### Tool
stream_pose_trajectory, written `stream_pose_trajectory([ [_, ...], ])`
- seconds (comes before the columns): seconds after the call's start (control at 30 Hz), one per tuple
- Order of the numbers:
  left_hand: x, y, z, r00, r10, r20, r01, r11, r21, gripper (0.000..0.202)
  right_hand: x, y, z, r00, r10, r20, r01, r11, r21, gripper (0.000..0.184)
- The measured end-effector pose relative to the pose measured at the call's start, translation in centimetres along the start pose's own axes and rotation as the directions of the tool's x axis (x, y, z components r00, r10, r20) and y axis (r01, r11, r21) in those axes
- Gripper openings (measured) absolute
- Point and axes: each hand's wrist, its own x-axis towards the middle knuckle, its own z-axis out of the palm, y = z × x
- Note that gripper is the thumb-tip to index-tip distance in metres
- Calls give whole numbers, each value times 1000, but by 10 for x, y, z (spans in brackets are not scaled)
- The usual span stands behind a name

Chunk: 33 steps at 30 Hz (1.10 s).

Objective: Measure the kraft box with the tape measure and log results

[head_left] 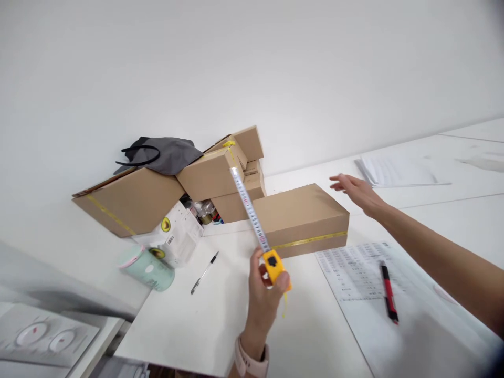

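Note:
My left hand (263,294) grips a yellow tape measure (276,266) above the white table (220,320). Its white blade (249,207) sticks out up and to the left, ending over a stack of cardboard boxes (214,173). A long flat cardboard box (303,218) with a yellow tape stripe lies just behind the tape measure. My right hand (356,190) hovers open, fingers stretched out, past the right end of that long box and touches nothing.
A big tilted box (126,202) with a dark grey bag (165,153) on top stands at the left. Below it lie white packets (179,236) and a mint-green tub (147,268). On the table are a pen (205,272), a printed sheet (358,270) bearing a red pen (389,294), and papers (397,170).

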Motion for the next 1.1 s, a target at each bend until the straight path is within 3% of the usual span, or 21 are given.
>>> stream_pose_trajectory([
  [0.13,14,-9,-24,998,-35,-52,35,999,-5,59,-53,30,-17,974,133,185,-135,991,-3,67],
  [0.2,23,-5,-25,999,-41,-24,40,999,-27,54,-67,23,-15,968,117,221,-115,993,-20,67],
  [0.27,32,5,-23,1000,-26,4,27,999,-41,56,-70,4,-13,982,50,181,-33,995,-94,61],
  [0.33,42,21,-22,999,3,35,-2,999,-40,58,-64,-19,-13,991,-20,131,46,979,-197,54],
  [0.43,59,44,-22,996,43,79,-41,999,-23,57,-42,-47,-16,996,-44,72,66,940,-334,47],
  [0.53,71,60,-18,992,73,101,-73,997,2,54,-13,-55,-15,995,-93,28,95,864,-494,50],
  [0.6,70,63,-10,989,99,110,-102,995,23,56,4,-54,-10,973,-222,58,216,799,-561,49],
  [0.7,53,53,7,975,76,209,-84,996,28,62,21,-52,5,908,-391,148,401,713,-575,39],
  [0.83,22,20,32,906,-97,412,135,989,-64,64,22,-49,26,856,-487,171,477,620,-623,39],
  [0.97,9,-9,50,886,-168,432,239,964,-116,63,16,-44,33,787,-584,200,540,493,-683,56],
  [1.1,8,-19,59,891,-159,425,247,956,-159,59,17,-43,30,736,-613,287,604,403,-688,64],
])
